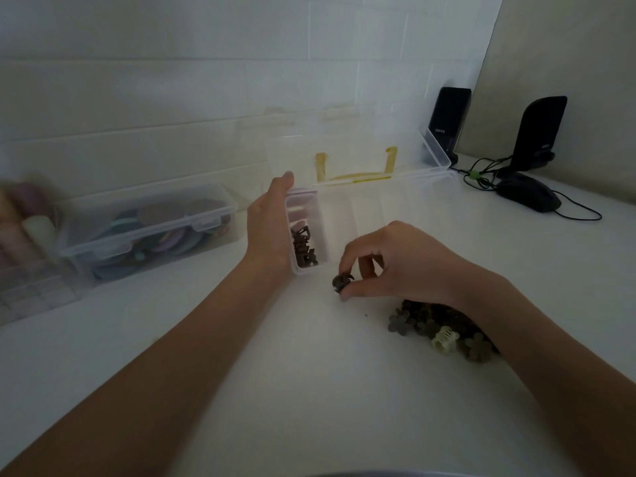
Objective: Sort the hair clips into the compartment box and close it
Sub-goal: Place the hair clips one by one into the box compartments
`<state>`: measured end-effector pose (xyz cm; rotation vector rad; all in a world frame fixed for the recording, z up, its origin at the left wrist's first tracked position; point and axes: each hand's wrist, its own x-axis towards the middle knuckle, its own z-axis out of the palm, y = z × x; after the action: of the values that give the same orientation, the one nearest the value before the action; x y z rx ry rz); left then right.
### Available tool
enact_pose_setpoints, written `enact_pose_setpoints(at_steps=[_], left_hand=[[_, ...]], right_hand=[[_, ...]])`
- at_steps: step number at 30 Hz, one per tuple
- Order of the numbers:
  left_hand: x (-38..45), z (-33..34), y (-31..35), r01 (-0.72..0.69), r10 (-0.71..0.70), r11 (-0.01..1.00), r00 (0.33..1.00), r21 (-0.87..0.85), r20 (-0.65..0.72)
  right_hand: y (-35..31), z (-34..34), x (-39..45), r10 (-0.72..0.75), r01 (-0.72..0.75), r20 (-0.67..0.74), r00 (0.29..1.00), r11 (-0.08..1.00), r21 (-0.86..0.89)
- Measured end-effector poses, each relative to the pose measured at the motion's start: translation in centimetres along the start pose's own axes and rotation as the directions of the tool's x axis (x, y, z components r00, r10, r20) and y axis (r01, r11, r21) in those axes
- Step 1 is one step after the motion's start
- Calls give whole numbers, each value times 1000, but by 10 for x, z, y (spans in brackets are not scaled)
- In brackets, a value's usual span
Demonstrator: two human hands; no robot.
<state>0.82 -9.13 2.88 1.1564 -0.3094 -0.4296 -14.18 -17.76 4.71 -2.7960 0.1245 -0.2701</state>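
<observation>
A clear compartment box (375, 197) lies open on the white table, its lid (344, 142) leaning against the tiled wall. My left hand (266, 228) rests flat against the box's left side, fingers straight. The leftmost compartment (306, 232) holds several dark brown clips. My right hand (395, 259) pinches a small dark hair clip (341, 282) between thumb and fingertips, just in front of the box. A pile of loose clips (444, 327), grey flower shapes and one pale claw clip, lies under my right wrist.
A closed clear box of coloured hair items (144, 232) stands at the left, with blurred pastel things (27, 218) beyond it. Two black speakers (449, 122) (538, 132), a black mouse (528, 192) and cables sit at the far right.
</observation>
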Motion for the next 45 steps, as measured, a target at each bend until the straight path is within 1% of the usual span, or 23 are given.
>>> enact_pose_setpoints(at_steps=[2,4,7,10,13,17,20,23,25,28,30,32,34,37,39,41,43,45], left_hand=[[0,0,-1,13,-13,1000,1000,-10,3],[0,0,-2,18,-18,1000,1000,-24,5],[0,0,-2,-3,3,1000,1000,-8,6],[-1,0,-2,-22,22,1000,1000,-4,8],[-3,0,-1,-27,27,1000,999,3,17],[-3,0,-1,-22,22,1000,999,-4,23],[-4,0,0,-30,30,1000,999,-1,37],[-5,0,-1,25,-22,998,998,-53,56],[-4,0,-4,44,-40,998,997,-54,60],[-5,3,-4,-26,25,1000,998,7,61],[-6,5,-5,-47,47,999,998,15,49],[-5,6,-4,-61,59,998,997,32,45],[-4,6,-3,-57,56,998,998,38,37],[-3,4,-4,-47,46,998,998,43,32],[-3,4,-4,-45,43,998,998,32,43],[-3,3,-4,-47,46,999,997,21,56],[-4,3,-4,-48,47,999,997,20,56],[-3,3,-4,-49,48,998,997,27,56]], right_hand=[[-2,1,0,-5,12,-77,997,996,86],[-2,2,1,-10,44,-198,980,985,166],[1,4,3,13,60,-368,930,981,185],[2,8,5,43,51,-434,900,978,203],[0,10,6,21,61,-462,887,985,161],[1,12,6,-17,77,-484,875,992,105],[-4,13,4,-81,137,-497,864,988,77],[-12,16,4,-165,187,-439,883,982,8],[-14,17,5,-178,139,-383,906,982,-127],[-18,17,13,-78,-21,-263,962,935,-355],[-22,18,20,-33,-71,-221,975,892,-446],[-25,19,24,-21,-81,-206,978,878,-473],[-24,18,21,-16,-73,-201,979,900,-429],[-17,11,13,6,-60,-219,976,969,-240],[-11,10,8,-13,-24,-233,972,987,-157],[-7,9,5,-37,8,-298,954,995,-97],[-2,5,6,-25,19,-412,911,1000,-19],[3,3,6,-13,32,-479,878,999,31]])
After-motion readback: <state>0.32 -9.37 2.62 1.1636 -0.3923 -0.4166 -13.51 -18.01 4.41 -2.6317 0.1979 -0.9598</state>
